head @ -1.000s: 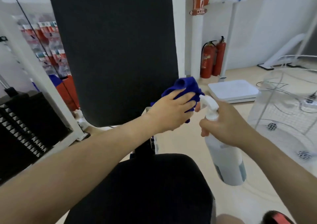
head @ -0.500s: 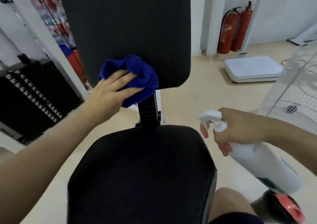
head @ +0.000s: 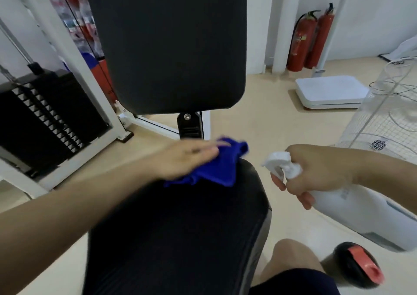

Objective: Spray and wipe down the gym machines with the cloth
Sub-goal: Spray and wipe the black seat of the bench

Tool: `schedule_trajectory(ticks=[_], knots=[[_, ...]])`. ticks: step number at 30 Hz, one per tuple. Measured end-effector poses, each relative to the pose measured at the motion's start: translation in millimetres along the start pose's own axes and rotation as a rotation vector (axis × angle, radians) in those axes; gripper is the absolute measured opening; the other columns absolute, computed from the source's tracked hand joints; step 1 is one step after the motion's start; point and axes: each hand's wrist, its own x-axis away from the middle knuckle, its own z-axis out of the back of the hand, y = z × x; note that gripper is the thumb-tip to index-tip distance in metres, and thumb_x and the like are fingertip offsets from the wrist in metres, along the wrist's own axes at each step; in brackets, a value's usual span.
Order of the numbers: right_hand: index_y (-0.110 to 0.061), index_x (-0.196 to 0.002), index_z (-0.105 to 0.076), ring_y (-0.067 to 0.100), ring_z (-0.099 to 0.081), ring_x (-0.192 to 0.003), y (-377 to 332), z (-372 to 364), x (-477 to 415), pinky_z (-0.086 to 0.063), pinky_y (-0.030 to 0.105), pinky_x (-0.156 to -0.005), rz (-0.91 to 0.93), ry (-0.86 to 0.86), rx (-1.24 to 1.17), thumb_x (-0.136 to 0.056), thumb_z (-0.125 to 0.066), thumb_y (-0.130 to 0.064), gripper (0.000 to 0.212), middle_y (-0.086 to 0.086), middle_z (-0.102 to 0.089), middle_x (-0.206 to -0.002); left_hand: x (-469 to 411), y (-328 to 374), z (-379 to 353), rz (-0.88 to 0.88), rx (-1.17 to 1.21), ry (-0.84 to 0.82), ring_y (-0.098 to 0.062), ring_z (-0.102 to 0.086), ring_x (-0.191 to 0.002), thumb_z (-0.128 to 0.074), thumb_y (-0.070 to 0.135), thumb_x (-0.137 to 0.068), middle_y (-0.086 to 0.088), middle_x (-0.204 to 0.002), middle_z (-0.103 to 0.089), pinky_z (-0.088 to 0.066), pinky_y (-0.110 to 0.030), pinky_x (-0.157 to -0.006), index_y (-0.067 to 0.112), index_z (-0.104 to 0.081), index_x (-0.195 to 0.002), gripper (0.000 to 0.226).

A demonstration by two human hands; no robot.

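Note:
A gym machine fills the middle of the head view: a black padded seat below and an upright black back pad above it. My left hand lies flat on a crumpled blue cloth, pressing it onto the far edge of the seat. To the right of the seat my right hand grips a white spray bottle by its neck, a finger on the trigger and the nozzle facing left toward the cloth.
A black weight stack in a white frame stands at the left. Two red fire extinguishers stand by the far wall, a white floor scale before them. A wire-mesh cage is at the right. My knee and shoe are below.
My left hand has carried the cloth down from the back pad onto the far edge of the seat. The spray bottle has dropped lower on the right.

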Motion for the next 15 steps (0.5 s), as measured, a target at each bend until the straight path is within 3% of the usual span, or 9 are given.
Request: schedule_trajectory(ticks=[2, 4, 6, 9, 11, 13, 15], knots=[[0.0, -0.089, -0.06, 0.015, -0.068, -0.057, -0.9, -1.9, 1.7, -0.048, 0.017, -0.063, 0.005, -0.003, -0.002, -0.063, -0.051, -0.018, 0.033, 0.011, -0.068, -0.055, -14.2, -1.3, -22.4, -0.034, -0.128, -0.118, 0.003, -0.045, -0.125, -0.034, 0.045, -0.101, 0.022, -0.139, -0.049, -0.032, -0.018, -0.107, 0.05, -0.035, -0.141, 0.041], [-0.005, -0.093, -0.061, 0.014, -0.067, -0.057, -1.5, -1.1, 4.4, -0.049, 0.018, -0.064, 0.004, 0.014, -0.039, -0.063, -0.05, -0.017, 0.034, 0.01, -0.068, -0.055, -33.2, 6.9, -32.6, -0.046, -0.163, -0.166, -0.004, -0.039, -0.132, -0.032, 0.045, -0.103, 0.018, -0.148, -0.04, -0.028, -0.024, -0.109, 0.047, -0.028, -0.146, 0.043], [0.0, -0.098, -0.064, 0.013, -0.067, -0.058, 0.0, 0.3, 7.3, -0.048, 0.019, -0.065, -0.002, 0.047, -0.065, -0.062, -0.05, -0.018, 0.042, 0.009, -0.068, -0.055, -49.7, 23.7, -42.3, -0.096, -0.224, -0.209, -0.005, -0.042, -0.127, -0.032, 0.039, -0.105, 0.015, -0.143, -0.045, -0.029, -0.026, -0.107, 0.041, -0.037, -0.142, 0.038], [0.016, -0.093, -0.064, 0.008, -0.066, -0.059, 2.1, -0.5, 10.0, -0.046, 0.019, -0.067, -0.015, 0.074, -0.041, -0.06, -0.05, -0.023, 0.053, 0.009, -0.07, -0.057, -55.6, 39.9, -58.9, -0.187, -0.273, -0.268, -0.005, -0.048, -0.112, -0.034, 0.027, -0.105, 0.017, -0.12, -0.052, -0.034, -0.033, -0.105, 0.034, -0.057, -0.12, 0.028], [0.016, -0.094, -0.063, 0.01, -0.066, -0.06, 2.9, 0.2, 10.1, -0.048, 0.024, -0.068, -0.015, 0.085, -0.04, -0.057, -0.051, -0.027, 0.058, 0.009, -0.069, -0.056, -42.4, 37.9, -54.8, -0.231, -0.288, -0.227, -0.008, -0.05, -0.114, -0.037, 0.019, -0.103, 0.013, -0.124, -0.053, -0.036, -0.032, -0.104, 0.031, -0.054, -0.128, 0.033], [0.014, -0.097, -0.064, 0.015, -0.069, -0.061, -2.8, 4.0, 7.8, -0.05, 0.024, -0.068, 0.006, 0.057, -0.063, -0.055, -0.051, -0.029, 0.062, 0.009, -0.069, -0.055, -18.6, 24.8, -36.5, -0.235, -0.339, -0.147, -0.01, -0.047, -0.124, -0.039, 0.012, -0.101, 0.008, -0.141, -0.048, -0.034, -0.027, -0.107, 0.03, -0.044, -0.142, 0.045], [-0.007, -0.094, -0.072, 0.019, -0.071, -0.062, -15.3, 6.9, 5.1, -0.052, 0.023, -0.067, 0.048, 0.025, -0.061, -0.061, -0.055, -0.025, 0.041, 0.014, -0.068, -0.057, 14.2, -1.6, -10.2, -0.117, -0.404, -0.08, -0.009, -0.043, -0.129, -0.042, 0.009, -0.1, 0.009, -0.148, -0.041, -0.031, -0.022, -0.108, 0.032, -0.038, -0.146, 0.052]])
